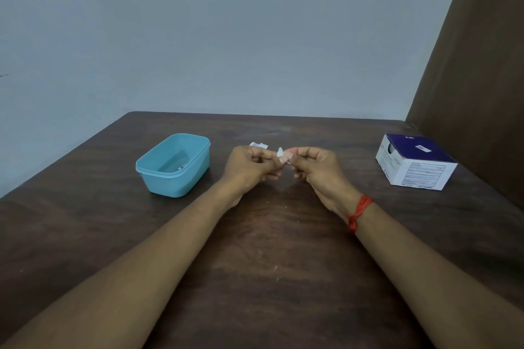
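Observation:
Both hands meet above the middle of the dark wooden table [269, 249]. My left hand [249, 168] and my right hand [317, 168] pinch a small pink and white strip [282, 156] between their fingertips; it looks like an adhesive bandage with a white tab at its left end. The other fingers of both hands are curled. A red thread [358, 211] is tied round my right wrist. A small white wrapper [258, 145] lies on the table just behind my left hand.
A light blue plastic tub [174, 164] stands open to the left, with a small dark item on its floor. A white and purple cardboard box [414, 163] sits at the right. A brown panel rises behind that box; a grey wall backs the table.

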{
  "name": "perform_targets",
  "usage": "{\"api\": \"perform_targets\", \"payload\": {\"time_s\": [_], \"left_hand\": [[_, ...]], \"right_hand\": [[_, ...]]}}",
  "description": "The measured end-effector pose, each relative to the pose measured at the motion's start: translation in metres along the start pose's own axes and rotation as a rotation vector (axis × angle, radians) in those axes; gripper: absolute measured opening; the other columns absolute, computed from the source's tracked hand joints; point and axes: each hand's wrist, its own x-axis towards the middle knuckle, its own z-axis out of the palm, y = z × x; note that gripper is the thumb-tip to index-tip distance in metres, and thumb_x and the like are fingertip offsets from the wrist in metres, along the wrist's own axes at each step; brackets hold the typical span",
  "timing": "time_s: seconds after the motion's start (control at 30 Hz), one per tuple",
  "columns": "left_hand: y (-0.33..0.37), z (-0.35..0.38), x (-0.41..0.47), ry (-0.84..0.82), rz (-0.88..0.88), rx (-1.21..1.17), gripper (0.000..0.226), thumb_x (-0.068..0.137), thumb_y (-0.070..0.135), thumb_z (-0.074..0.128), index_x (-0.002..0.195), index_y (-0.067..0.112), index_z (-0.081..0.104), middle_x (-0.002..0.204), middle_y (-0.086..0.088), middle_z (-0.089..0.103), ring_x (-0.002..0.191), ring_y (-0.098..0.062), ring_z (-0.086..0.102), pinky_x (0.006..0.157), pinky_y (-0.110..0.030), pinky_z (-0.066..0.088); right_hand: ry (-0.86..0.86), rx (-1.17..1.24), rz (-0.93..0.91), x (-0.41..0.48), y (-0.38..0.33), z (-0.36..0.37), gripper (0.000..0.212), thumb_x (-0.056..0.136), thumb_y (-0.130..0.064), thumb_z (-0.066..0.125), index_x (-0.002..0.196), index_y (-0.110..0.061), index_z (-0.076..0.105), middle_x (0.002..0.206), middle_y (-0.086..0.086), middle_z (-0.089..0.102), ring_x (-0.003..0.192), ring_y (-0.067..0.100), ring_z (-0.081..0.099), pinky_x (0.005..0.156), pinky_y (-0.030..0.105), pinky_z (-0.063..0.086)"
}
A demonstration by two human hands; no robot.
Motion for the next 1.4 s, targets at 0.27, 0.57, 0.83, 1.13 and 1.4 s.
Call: {"api": "perform_targets", "payload": {"time_s": [0.27, 0.57, 0.83, 1.13, 1.4], "left_hand": [[0.001, -0.005, -0.001, 0.006, 0.385, 0.61, 0.009, 0.078, 0.02, 0.086, 0.078, 0.02, 0.077, 0.067, 0.01, 0.072, 0.059, -0.001, 0.069, 0.06, -0.014, 0.056], [-0.001, -0.012, 0.003, 0.026, 0.34, 0.472, 0.011, 0.079, 0.016, 0.084, 0.077, 0.022, 0.076, 0.065, 0.006, 0.073, 0.061, -0.008, 0.072, 0.063, -0.023, 0.061], [-0.003, -0.013, 0.006, 0.032, 0.127, 0.361, 0.014, 0.086, 0.035, 0.078, 0.086, 0.02, 0.077, 0.077, 0.0, 0.075, 0.082, -0.024, 0.073, 0.074, -0.036, 0.064], [-0.002, -0.012, 0.004, -0.017, 0.135, 0.486, 0.018, 0.088, 0.037, 0.076, 0.09, 0.019, 0.076, 0.079, 0.004, 0.073, 0.073, -0.012, 0.064, 0.081, -0.041, 0.059], [-0.012, -0.016, 0.019, 0.255, -0.024, 0.449, 0.02, 0.09, 0.03, 0.075, 0.1, 0.019, 0.063, 0.083, 0.002, 0.069, 0.049, -0.009, 0.066, 0.055, -0.027, 0.058]], "right_hand": [[0.063, -0.171, -0.072, -0.009, -0.008, 0.004, 0.016, 0.086, -0.023, 0.073, 0.071, -0.024, 0.08, 0.076, 0.002, 0.077, 0.068, 0.001, 0.065, 0.055, 0.019, 0.048], [-0.013, -0.119, -0.054, -0.008, -0.009, 0.002, 0.009, 0.088, -0.016, 0.076, 0.081, -0.019, 0.079, 0.072, 0.0, 0.075, 0.063, 0.003, 0.062, 0.055, 0.02, 0.049], [0.011, -0.055, 0.029, -0.001, -0.007, -0.004, 0.007, 0.09, -0.02, 0.074, 0.087, -0.015, 0.078, 0.085, 0.005, 0.079, 0.074, 0.011, 0.068, 0.058, 0.023, 0.051], [-0.018, -0.154, 0.009, -0.005, -0.008, -0.001, 0.008, 0.081, -0.015, 0.082, 0.076, -0.019, 0.077, 0.069, -0.005, 0.074, 0.064, 0.006, 0.061, 0.054, 0.02, 0.049], [0.021, -0.057, 0.063, 0.002, -0.001, -0.004, 0.006, 0.086, -0.008, 0.077, 0.082, -0.012, 0.074, 0.071, -0.001, 0.072, 0.055, 0.005, 0.057, 0.051, 0.019, 0.048]]}}
